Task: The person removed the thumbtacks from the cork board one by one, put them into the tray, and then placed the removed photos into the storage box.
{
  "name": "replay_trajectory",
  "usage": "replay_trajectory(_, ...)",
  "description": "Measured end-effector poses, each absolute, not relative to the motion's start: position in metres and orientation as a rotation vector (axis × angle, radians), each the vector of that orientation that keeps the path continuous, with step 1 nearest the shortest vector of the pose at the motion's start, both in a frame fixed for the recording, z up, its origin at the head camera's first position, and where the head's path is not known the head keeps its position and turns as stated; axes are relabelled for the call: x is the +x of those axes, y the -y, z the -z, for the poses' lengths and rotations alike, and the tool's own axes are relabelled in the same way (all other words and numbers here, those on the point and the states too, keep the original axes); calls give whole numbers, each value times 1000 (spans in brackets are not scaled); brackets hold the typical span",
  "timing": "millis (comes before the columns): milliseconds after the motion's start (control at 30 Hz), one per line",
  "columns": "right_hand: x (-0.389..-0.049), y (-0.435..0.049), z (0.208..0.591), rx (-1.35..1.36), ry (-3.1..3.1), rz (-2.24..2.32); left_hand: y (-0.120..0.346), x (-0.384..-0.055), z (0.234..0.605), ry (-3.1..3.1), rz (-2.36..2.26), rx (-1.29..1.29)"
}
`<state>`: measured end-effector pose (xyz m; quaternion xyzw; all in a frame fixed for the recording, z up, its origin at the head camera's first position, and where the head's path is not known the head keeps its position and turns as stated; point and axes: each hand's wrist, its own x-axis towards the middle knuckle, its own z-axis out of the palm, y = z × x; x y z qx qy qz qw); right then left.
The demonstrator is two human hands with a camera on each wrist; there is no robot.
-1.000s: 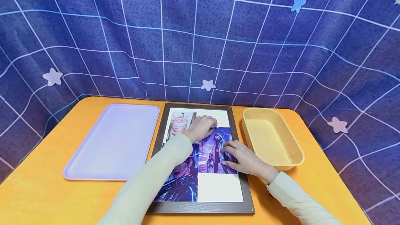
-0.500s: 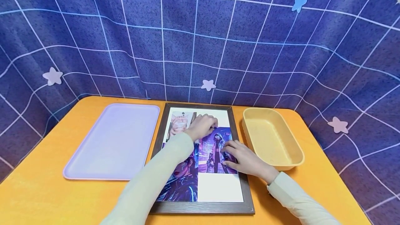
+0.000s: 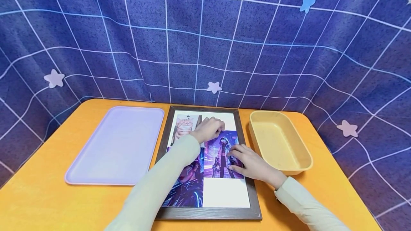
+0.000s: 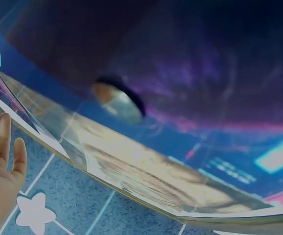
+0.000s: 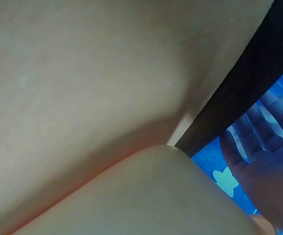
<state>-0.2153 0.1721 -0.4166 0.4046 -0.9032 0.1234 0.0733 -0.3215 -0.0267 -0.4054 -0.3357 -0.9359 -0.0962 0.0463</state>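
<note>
In the head view, a dark picture frame [image 3: 210,213] lies on the table, with a white backing [image 3: 226,193] inside it. A purple print of a hooded figure [image 3: 221,152] lies at the backing's right side. My left hand [image 3: 208,130] reaches over to this print's far edge, its fingers bent down there. On the print's right edge rests my right hand [image 3: 253,163], fingers spread and slightly bent. At the left lie a dark blue-purple print [image 3: 189,186], partly under the left sleeve, and a print of a bare torso [image 3: 184,127]. The left wrist view shows straight fingers [image 4: 3,139] at a print's edge.
A lilac tray [image 3: 118,145] sits left of the frame. To its right stands a yellow bin [image 3: 279,140]. The orange table [image 3: 41,202] backs onto a blue gridded curtain [image 3: 144,38] with pale stars.
My left hand and sleeve have shifted slightly to the right along the print's far edge. The right hand and the prints look unmoved.
</note>
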Motion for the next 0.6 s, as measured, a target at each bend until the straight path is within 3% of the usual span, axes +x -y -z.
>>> replay_trajectory(600, -216, -172, 417, 1204, 2729, -376, 25, -321, 407, 2856, 175, -1037)
